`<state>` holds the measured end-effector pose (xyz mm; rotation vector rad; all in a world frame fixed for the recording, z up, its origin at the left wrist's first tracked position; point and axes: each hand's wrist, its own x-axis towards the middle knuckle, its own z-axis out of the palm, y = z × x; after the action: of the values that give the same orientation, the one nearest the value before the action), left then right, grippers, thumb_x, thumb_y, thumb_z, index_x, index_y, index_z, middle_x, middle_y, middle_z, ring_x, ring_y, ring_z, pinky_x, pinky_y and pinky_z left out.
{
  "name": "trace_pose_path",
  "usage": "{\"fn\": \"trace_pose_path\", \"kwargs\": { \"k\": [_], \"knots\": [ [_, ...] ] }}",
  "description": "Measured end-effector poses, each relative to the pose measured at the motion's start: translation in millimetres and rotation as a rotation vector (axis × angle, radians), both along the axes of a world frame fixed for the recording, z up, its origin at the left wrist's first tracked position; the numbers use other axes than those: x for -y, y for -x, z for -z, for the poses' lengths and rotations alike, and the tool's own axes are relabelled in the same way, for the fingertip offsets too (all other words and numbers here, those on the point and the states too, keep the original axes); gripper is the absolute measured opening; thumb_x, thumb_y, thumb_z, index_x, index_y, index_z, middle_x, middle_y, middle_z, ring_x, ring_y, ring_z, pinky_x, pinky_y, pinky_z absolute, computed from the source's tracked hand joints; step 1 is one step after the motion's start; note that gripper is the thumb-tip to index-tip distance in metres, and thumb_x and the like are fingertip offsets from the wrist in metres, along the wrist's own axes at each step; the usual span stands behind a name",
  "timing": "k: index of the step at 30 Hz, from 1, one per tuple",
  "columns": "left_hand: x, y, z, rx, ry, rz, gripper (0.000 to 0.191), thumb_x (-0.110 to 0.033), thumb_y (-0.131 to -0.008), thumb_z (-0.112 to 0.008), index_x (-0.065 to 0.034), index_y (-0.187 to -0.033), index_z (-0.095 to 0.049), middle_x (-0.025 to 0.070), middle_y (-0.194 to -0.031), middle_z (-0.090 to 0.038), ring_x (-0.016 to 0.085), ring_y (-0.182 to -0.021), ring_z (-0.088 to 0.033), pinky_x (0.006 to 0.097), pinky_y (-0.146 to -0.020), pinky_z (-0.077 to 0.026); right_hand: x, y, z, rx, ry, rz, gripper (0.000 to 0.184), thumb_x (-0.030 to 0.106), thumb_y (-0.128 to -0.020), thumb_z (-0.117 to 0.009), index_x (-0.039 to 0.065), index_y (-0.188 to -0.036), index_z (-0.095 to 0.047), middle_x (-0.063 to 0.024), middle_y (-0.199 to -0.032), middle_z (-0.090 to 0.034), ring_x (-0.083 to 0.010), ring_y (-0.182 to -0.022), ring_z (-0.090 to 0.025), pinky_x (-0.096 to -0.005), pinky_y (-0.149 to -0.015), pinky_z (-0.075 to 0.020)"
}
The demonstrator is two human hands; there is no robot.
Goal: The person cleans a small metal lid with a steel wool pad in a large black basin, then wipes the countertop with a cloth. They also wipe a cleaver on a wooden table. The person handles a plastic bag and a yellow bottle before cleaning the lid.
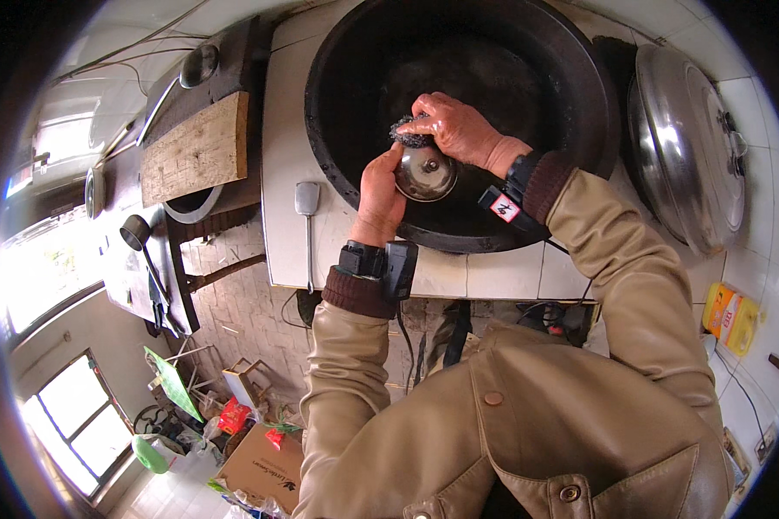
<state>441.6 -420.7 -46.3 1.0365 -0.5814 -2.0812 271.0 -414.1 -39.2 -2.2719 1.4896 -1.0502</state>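
Over a large dark wok set in a white tiled counter, my left hand grips the edge of a small round metal lid with a knob at its middle. My right hand looks wet and holds a metal scouring pad at the lid's upper rim, close to my left fingertips. The underside of the lid and the fingers below the pad are hidden.
A metal spatula lies on the counter left of the wok. A large metal lid leans at the right. A wooden board, a ladle and a yellow bottle are farther out. A cardboard box stands on the floor.
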Motion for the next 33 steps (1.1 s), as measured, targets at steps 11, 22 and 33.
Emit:
{"fn": "trace_pose_path", "kwargs": {
  "k": [11,22,33],
  "knots": [
    [5,-7,-10,0.052,-0.017,-0.193,0.025,-0.017,-0.092,-0.039,0.0015,-0.096,-0.055,0.0087,-0.096,-0.058,0.018,-0.088,-0.056,0.0304,-0.082,-0.044,-7,1,1,-0.118,-0.077,0.036,0.031,0.002,-0.078,-0.054,0.021,-0.098,-0.066,-0.0044,-0.089,-0.051,-0.0207,-0.088,-0.053,-0.0292,-0.077,-0.0478],
    [6,-1,-5,-0.135,-0.012,-0.524,0.034,-0.025,-0.094,-0.033,0.0018,-0.105,-0.05,0.0112,-0.104,-0.055,0.023,-0.097,-0.053,0.0382,-0.089,-0.041,-23,-24,-2,-0.189,-0.194,0.055,0.039,0.0,-0.069,-0.053,0.011,-0.107,-0.059,-0.0099,-0.086,-0.048,-0.0253,-0.083,-0.053,-0.0328,-0.069,-0.0469],
    [8,-12,-14,-0.173,0.029,-0.431,0.032,-0.022,-0.093,-0.037,0.0035,-0.106,-0.05,0.0112,-0.107,-0.055,0.023,-0.099,-0.052,0.0373,-0.091,-0.04,4,-12,10,-0.082,0.006,0.123,0.035,0.001,-0.071,-0.054,0.012,-0.103,-0.062,-0.0078,-0.086,-0.051,-0.0241,-0.084,-0.054,-0.032,-0.072,-0.048]
  ]
}}
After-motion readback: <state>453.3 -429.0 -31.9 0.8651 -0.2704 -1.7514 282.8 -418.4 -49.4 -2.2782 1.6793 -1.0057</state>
